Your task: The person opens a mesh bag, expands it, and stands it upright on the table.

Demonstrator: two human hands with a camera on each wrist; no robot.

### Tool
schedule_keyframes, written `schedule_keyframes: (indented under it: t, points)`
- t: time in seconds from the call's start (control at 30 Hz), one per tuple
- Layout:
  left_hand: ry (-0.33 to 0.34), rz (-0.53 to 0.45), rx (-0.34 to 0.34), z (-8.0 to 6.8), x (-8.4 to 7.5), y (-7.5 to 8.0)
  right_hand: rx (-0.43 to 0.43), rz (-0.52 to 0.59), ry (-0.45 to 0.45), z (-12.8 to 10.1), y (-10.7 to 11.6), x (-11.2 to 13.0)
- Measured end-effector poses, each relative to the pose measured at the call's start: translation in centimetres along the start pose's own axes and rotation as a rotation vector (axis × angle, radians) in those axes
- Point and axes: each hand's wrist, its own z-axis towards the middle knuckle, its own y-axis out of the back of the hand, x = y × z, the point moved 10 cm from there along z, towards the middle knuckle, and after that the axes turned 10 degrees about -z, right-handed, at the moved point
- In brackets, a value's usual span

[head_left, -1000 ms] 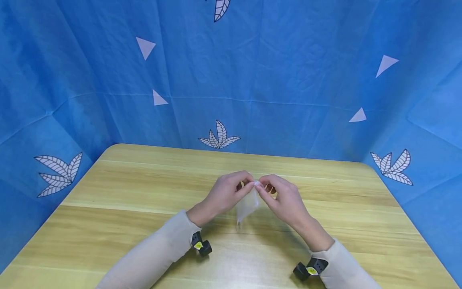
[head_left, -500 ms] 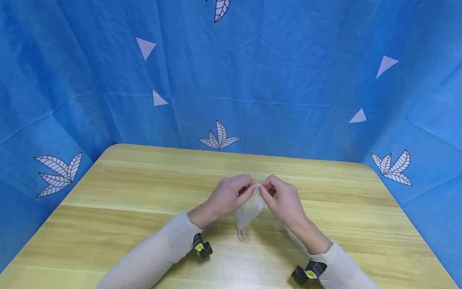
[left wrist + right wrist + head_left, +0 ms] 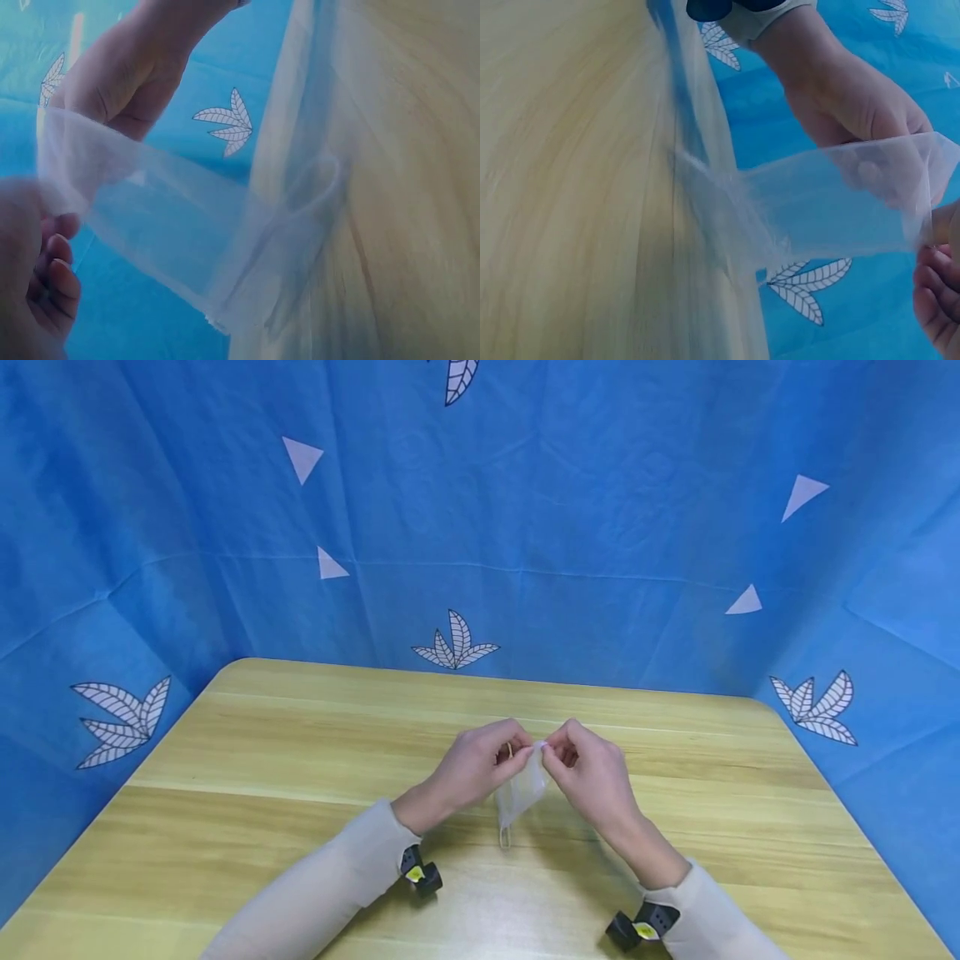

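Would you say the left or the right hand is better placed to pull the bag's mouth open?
Neither clearly: left hand and right hand each pinch the bag at its top edge, above the table.

The two hands meet over the middle of the bench [image 3: 262, 752]. The left hand [image 3: 474, 768] is on the left and the right hand [image 3: 588, 772] is on the right, with their fingertips close together. A thin bag [image 3: 519, 793] hangs between them, pinched at its top by both hands. Its lower end reaches down toward the bench, nearer the person. A cloth wall [image 3: 525, 510] stands behind the bench and along both sides.
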Motion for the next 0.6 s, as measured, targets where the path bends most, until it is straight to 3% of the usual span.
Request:
schedule_keyframes:
  t: [0.17,0.27,0.47,0.6]
  points:
    - [0.067,0.014,0.023,0.0,0.5,-0.1,-0.048,-0.014,0.107,-0.1,0.3,1.2]
    - [0.067,0.048,0.023,0.1,0.5,0.1,-0.104,-0.013,0.182,-0.2,0.7,1.8]
    - [-0.041,0.169,-0.003,0.2,-0.7,0.7,-0.183,-0.001,0.290,-0.4,1.1,2.5]
    - [-0.098,0.248,-0.019,0.2,-1.2,0.8,-0.167,0.013,0.319,-0.5,0.9,2.9]
